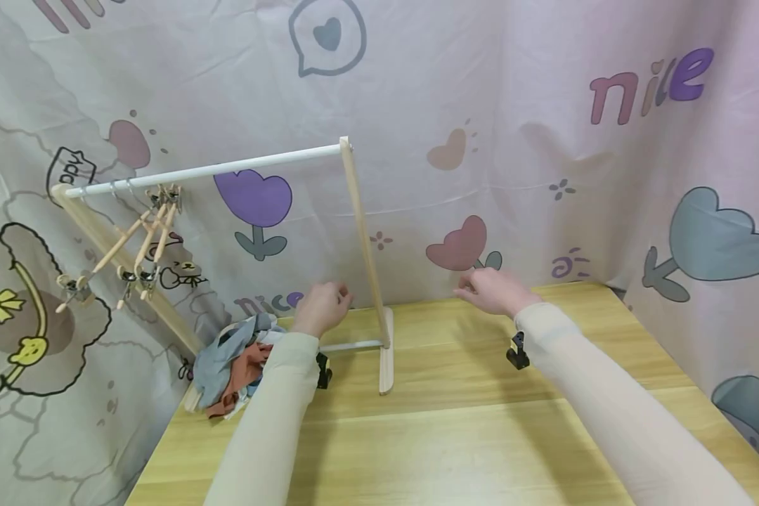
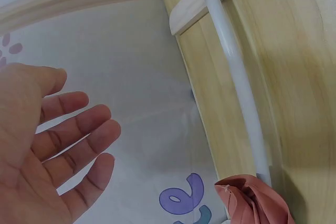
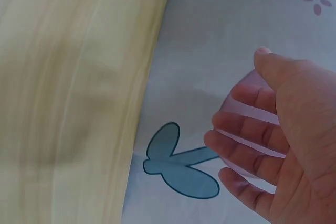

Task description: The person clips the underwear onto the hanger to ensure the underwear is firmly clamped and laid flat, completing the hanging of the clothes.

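Hanging at left: pale wooden hangers (image 1: 121,242) with shiny metal clips (image 1: 147,280), slanting down from the left end of the white bar topping a light wooden rack (image 1: 362,228).
Crumpled fabric heap (image 1: 218,365): grey-blue, rust-red and whitish cloth, limp and creased, piled at the rack's lower left; its rust-red piece (image 2: 254,203) bunches in matte folds by the rack's smooth white lower rod (image 2: 238,72).
Bare left hand (image 1: 321,308): at the rack, nearer its right upright; fingers well parted, softly bent, holding nothing.
Bare right hand (image 1: 496,292): well to the rack's right; fingers likewise spread and lightly curved, grasping nothing.
Yellow wood-grain table (image 1: 449,436): under the rack, stretching rightward.
Pale cartoon-printed curtain (image 1: 405,91): behind the rack, hung in shallow folds.
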Action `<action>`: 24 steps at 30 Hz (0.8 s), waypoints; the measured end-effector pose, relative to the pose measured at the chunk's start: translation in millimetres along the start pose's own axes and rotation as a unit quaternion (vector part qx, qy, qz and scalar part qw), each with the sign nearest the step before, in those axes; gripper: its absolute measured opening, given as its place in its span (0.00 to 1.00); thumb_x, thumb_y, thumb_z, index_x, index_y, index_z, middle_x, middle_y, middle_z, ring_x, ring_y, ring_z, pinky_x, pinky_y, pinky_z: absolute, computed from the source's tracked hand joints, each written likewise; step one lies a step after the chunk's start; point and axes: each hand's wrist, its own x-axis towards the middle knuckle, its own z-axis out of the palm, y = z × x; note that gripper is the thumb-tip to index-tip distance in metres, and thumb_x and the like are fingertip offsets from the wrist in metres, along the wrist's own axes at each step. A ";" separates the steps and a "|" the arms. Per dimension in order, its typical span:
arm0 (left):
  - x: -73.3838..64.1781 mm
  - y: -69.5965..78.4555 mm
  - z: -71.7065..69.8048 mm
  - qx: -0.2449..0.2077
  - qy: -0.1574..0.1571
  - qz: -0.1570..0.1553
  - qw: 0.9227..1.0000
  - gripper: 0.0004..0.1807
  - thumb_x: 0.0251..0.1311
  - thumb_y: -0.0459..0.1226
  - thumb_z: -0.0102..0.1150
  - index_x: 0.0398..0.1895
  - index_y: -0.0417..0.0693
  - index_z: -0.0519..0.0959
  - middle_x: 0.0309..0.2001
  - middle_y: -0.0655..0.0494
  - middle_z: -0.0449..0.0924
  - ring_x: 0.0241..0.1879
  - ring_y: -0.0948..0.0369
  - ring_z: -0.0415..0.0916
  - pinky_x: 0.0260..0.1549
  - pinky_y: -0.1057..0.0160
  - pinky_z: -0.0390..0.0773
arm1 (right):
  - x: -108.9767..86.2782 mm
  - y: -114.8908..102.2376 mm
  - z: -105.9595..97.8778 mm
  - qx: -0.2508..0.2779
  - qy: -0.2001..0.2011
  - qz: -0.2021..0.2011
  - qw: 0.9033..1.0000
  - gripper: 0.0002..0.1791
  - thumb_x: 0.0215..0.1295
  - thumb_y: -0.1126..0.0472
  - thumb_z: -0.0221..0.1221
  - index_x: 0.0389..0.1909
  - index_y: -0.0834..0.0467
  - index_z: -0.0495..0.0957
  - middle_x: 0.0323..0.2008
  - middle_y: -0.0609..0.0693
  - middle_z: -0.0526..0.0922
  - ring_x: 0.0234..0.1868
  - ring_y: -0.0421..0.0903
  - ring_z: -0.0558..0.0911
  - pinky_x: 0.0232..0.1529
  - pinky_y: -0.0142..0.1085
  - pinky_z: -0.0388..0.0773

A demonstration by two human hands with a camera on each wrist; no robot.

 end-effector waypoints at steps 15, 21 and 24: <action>-13.8 3.8 3.6 0.008 0.023 0.047 0.999 0.11 0.77 0.46 0.60 0.45 0.51 0.87 0.37 0.53 0.89 0.34 0.57 0.83 0.32 0.55 0.83 | -24.2 -11.1 21.9 -0.016 -0.015 -0.036 0.999 0.14 0.78 0.51 0.62 0.52 0.55 0.85 0.36 0.46 0.88 0.37 0.43 0.86 0.41 0.46 0.84; -22.6 -8.6 6.5 0.008 0.029 0.066 0.997 0.11 0.76 0.44 0.61 0.42 0.49 0.87 0.32 0.54 0.88 0.27 0.60 0.79 0.27 0.60 0.78 | -34.3 -18.3 31.7 -0.024 0.005 -0.067 0.997 0.12 0.76 0.51 0.64 0.50 0.54 0.86 0.37 0.46 0.89 0.37 0.42 0.86 0.36 0.44 0.84; -28.3 -16.6 3.5 0.014 0.022 0.053 0.998 0.10 0.76 0.44 0.62 0.44 0.49 0.87 0.31 0.54 0.87 0.26 0.60 0.78 0.25 0.61 0.75 | -39.1 -23.3 36.1 -0.016 0.010 -0.076 0.997 0.11 0.75 0.52 0.65 0.49 0.53 0.86 0.37 0.46 0.89 0.37 0.42 0.86 0.37 0.44 0.85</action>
